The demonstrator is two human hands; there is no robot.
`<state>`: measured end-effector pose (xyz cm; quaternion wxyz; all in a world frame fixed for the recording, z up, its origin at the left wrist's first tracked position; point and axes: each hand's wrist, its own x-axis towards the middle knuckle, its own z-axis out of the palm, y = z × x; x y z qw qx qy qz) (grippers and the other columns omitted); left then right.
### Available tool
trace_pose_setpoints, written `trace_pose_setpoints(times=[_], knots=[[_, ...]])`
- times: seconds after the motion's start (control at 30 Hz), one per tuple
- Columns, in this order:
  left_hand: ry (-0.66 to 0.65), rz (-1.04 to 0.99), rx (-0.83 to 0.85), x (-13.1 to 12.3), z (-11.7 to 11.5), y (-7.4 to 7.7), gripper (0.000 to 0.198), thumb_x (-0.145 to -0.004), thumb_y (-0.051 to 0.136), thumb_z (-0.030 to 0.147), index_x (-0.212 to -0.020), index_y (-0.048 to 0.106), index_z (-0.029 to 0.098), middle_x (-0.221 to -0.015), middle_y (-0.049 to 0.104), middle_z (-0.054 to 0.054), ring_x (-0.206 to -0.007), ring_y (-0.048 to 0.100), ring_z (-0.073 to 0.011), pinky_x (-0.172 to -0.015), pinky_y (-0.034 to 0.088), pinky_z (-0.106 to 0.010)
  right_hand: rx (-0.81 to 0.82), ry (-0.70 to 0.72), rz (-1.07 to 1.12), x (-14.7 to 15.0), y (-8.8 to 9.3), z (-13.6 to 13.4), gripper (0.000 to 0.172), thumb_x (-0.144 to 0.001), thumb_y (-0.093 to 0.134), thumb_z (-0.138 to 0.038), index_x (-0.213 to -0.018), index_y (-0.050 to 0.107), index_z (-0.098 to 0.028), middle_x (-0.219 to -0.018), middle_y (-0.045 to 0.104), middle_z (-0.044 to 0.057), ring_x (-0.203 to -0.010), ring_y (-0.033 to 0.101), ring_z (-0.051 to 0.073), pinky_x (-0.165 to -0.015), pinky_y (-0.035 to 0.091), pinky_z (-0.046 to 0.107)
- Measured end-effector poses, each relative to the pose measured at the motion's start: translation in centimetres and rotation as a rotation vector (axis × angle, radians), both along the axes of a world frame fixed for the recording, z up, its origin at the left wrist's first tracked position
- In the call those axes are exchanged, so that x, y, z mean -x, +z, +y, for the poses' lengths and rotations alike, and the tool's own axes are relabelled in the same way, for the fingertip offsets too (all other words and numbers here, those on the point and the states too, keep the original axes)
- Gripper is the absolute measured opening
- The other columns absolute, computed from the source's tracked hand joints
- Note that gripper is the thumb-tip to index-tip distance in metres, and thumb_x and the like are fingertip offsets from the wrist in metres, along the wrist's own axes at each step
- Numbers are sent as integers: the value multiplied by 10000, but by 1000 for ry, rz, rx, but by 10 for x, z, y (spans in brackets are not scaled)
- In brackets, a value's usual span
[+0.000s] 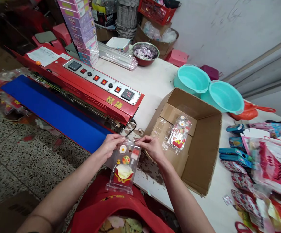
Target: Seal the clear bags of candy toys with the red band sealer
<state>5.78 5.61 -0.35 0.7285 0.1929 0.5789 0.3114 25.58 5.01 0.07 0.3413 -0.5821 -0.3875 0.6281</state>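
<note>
A clear plastic bag (pixel 124 161) hangs in front of my red apron, held by its top edge. Inside show a fried-egg piece, a pizza-like piece, a popsicle shape and a red fries-carton shape with a yellow mark. My left hand (pixel 112 144) pinches the top left corner, while my right hand (pixel 150 146) pinches the top right. Beside my left hand is the end of the red sealing machine (pixel 96 97), with its blue belt (pixel 58 110). Close to my right hand stands an open cardboard box (pixel 201 145); similar filled bags (pixel 179 132) lie in it.
Two turquoise basins (pixel 225 97) stand behind the box. A metal bowl (pixel 145 53) of small packets and a tall stack of boxes (pixel 82 32) are farther back. Packaged goods (pixel 271 161) crowd the right side, with red scissors handles (pixel 242 227) at the front. Bags lie beyond the belt's far end.
</note>
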Motion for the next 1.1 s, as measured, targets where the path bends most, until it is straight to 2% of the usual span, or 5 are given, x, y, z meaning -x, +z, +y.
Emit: trace_pose_setpoints(times=[0.27, 0.63, 0.83, 1.0, 1.1], knots=[[208, 110, -70, -9, 24, -20, 358, -594, 804, 407, -707, 605, 131, -533, 638, -21, -397, 541, -124, -411, 435, -233, -106, -216, -57, 23, -11, 10, 369, -505, 875, -415, -606, 598, -192, -572, 636, -10, -521, 570, 140, -504, 442, 262], [279, 179, -10, 45, 27, -14, 476, -495, 835, 185, -886, 570, 131, -668, 690, -55, -494, 636, -175, -497, 510, -273, -96, -337, 20, 60, -42, 41, 493, -510, 823, -514, -735, 508, -209, -647, 623, -4, -612, 615, 169, -604, 510, 307], [507, 617, -82, 94, 51, -22, 396, -572, 757, 104, -931, 592, 118, -665, 624, 17, -582, 596, -140, -644, 538, -332, -288, -666, -756, -53, -40, 27, 680, -802, 591, -503, -1342, 345, -170, -1382, 434, 186, -1286, 411, 273, -1057, 338, 441], [403, 1411, -509, 106, 43, -29, 673, -622, 818, 294, -1214, 517, 189, -1234, 599, -116, -1146, 528, -319, -991, 425, -539, 276, -756, -1090, -165, -91, 15, 1202, -585, 780, -448, -1480, 65, -83, -1498, 217, 287, -1392, 192, 399, -1109, 200, 507], [225, 1439, -726, 74, 15, -22, 599, -682, 770, 355, -1211, 540, 193, -1244, 598, -126, -1176, 513, -338, -1016, 401, -539, 414, -661, -1008, -184, -119, 16, 1252, -517, 794, -366, -1488, 52, -94, -1456, 299, 274, -1356, 279, 386, -1097, 239, 473]])
